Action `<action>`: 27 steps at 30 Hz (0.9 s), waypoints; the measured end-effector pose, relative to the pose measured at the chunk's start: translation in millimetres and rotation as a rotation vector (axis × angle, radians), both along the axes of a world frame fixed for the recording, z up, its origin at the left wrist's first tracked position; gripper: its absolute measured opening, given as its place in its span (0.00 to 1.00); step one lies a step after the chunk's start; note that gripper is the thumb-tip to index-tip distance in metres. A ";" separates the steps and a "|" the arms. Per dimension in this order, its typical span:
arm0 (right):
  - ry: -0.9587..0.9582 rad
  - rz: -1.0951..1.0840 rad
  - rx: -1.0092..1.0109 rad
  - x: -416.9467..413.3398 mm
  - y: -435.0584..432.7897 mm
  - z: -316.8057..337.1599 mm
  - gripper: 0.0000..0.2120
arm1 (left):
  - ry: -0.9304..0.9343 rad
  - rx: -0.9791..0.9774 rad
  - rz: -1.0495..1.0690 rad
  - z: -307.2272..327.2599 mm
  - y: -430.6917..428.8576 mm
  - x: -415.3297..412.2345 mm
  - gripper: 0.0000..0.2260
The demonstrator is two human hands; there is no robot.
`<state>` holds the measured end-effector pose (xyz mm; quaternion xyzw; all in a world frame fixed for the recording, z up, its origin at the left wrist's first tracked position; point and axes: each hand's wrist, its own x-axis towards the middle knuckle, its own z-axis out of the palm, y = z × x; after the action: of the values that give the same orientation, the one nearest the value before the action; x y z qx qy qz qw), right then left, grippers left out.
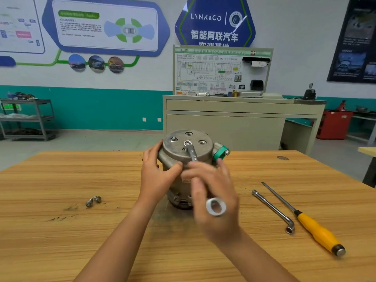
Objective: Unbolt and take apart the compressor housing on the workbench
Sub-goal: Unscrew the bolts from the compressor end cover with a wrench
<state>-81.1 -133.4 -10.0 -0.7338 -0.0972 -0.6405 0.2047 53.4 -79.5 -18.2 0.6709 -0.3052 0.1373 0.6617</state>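
Note:
A grey metal compressor housing [200, 154] stands upright on the wooden workbench [61, 231], with a green fitting [220, 153] on its right side. Its round top shows one bolt [173, 139] at the left and two bare bolt holes. A combination wrench [194, 155] sits with one end on the central bolt [187, 143]; its ring end [216, 206] points toward me. My left hand [156, 174] grips the housing's left side. My right hand [213, 196], blurred, grips the wrench shaft.
Two loose bolts [93, 201] lie on the bench at the left. An L-shaped socket wrench [273, 210] and a yellow-handled screwdriver [314, 226] lie at the right. A beige training cabinet [240, 119] stands behind the bench, a metal shelf cart [28, 119] at far left.

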 end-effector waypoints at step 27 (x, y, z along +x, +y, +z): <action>0.524 -0.524 -0.444 13.1 -108.0 59.9 0.12 | -0.259 0.124 0.126 11.4 6.5 -19.4 0.35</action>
<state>-68.0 -241.3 49.9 -0.8977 0.0119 -0.4265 -0.1099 34.0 -73.0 -6.8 0.7051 -0.3530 0.2448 0.5641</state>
